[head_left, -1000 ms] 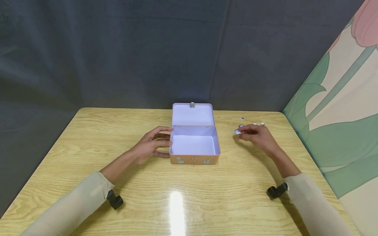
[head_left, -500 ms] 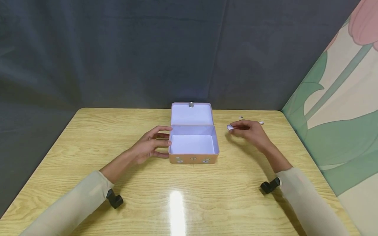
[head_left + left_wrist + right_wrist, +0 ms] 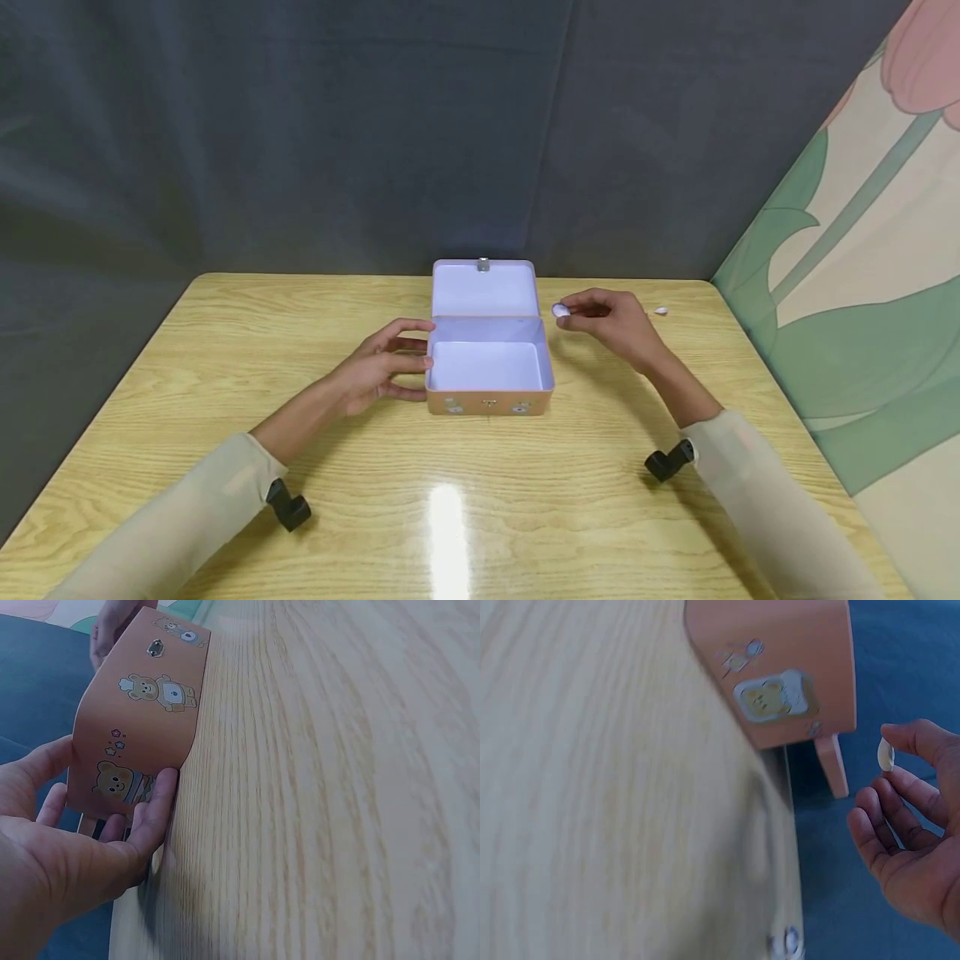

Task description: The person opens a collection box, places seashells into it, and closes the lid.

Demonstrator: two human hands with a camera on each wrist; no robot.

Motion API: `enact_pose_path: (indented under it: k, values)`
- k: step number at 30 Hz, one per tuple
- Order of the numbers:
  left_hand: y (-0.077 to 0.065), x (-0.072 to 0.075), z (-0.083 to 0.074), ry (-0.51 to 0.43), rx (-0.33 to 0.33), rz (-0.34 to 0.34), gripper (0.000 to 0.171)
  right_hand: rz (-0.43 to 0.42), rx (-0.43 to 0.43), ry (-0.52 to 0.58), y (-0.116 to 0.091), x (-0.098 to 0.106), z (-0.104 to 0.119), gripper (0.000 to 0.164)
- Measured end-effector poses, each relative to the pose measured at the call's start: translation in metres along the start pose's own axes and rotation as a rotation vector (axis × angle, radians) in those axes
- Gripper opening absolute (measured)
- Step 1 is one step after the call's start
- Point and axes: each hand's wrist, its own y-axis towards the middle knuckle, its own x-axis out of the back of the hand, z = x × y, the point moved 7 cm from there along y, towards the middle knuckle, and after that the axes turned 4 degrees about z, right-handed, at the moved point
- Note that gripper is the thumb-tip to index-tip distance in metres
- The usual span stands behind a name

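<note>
The left hand (image 3: 377, 369) spreads against the box (image 3: 468, 403) (head view alone shows inside); the right hand (image 3: 613, 323) pinches a white disc (image 3: 560, 310).

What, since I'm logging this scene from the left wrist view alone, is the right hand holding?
Observer: The right hand pinches a small white disc between thumb and finger, as the right wrist view shows.
Operator: Thanks. I only get the outside of what the other hand touches; is it open or closed on top?
Observer: Open: in the head view the lid of the box is tipped back on the far side.
Operator: Is anything loose lying past the right hand?
Observer: Yes, the head view shows at least one small white piece lying on the table, to the right of that hand.
</note>
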Motion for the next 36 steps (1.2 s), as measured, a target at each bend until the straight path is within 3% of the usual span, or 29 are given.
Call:
enact_pose_path:
  k: [20,36]
  values:
    - [0.000,-0.002,-0.003,0.006,0.014,0.002,0.067,0.036,0.084,0.056,0.019,-0.042,0.047,0.036]
    - [-0.004,-0.003,-0.002,0.010,0.003,0.010,0.067,0.076,0.124,0.030,0.022,-0.074,0.058,0.037]
